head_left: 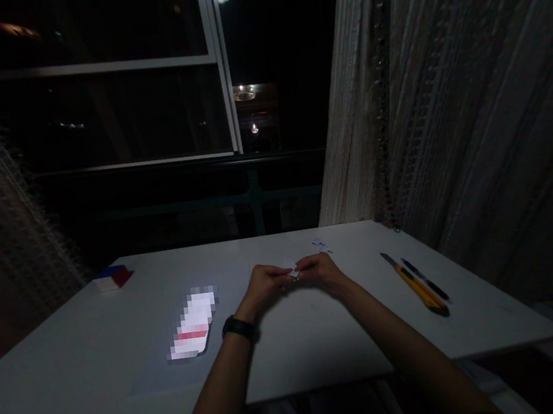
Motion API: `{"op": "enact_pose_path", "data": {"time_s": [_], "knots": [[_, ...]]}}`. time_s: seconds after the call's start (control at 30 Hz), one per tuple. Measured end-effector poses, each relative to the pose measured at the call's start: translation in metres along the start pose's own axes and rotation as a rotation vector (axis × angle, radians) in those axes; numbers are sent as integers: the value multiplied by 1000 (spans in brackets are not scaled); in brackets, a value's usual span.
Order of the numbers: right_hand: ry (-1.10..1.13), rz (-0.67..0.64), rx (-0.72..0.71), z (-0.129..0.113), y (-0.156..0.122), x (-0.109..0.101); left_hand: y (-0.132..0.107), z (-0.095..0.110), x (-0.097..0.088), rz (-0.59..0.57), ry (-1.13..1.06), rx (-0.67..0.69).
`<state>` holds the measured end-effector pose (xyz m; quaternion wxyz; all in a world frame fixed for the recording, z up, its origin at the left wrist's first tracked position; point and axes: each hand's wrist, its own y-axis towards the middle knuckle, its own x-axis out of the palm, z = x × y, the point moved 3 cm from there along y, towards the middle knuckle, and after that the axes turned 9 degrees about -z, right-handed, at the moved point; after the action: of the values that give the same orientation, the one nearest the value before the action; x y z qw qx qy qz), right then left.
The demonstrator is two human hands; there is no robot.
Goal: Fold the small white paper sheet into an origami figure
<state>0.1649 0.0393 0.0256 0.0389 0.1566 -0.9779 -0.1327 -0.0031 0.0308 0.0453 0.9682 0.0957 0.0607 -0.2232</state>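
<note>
My left hand (266, 285) and my right hand (321, 271) meet over the middle of the white table (320, 356). Between their fingertips they pinch a small white piece of paper (293, 273), partly hidden by the fingers. A dark band (240, 329) circles my left wrist. Just beyond my right hand lie several small scraps with dark marks (322, 247). To the left, a phone (193, 324) rests with its screen lit and blurred out.
A yellow utility knife (420, 290) with its blade out lies at the right, beside a dark pen (425, 281). A red, white and blue cube (112, 278) sits at the far left corner. Curtains (347, 124) hang behind the table's right side, near a dark window (109, 117).
</note>
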Motion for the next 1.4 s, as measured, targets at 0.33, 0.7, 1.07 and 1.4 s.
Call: {"op": "enact_pose_path", "data": {"time_s": [0.33, 0.7, 1.07, 1.4], "knots": [[-78, -60, -44, -2, -2, -1, -2, 2, 0, -71, 10, -10], [-80, -103, -41, -7, -4, 5, -3, 5, 1, -20, -5, 34], [-98, -133, -86, -5, -5, 9, -5, -1, 2, -103, -292, -28], [-173, -161, -106, -2, -2, 7, -1, -1, 4, -50, -246, -7]]}}
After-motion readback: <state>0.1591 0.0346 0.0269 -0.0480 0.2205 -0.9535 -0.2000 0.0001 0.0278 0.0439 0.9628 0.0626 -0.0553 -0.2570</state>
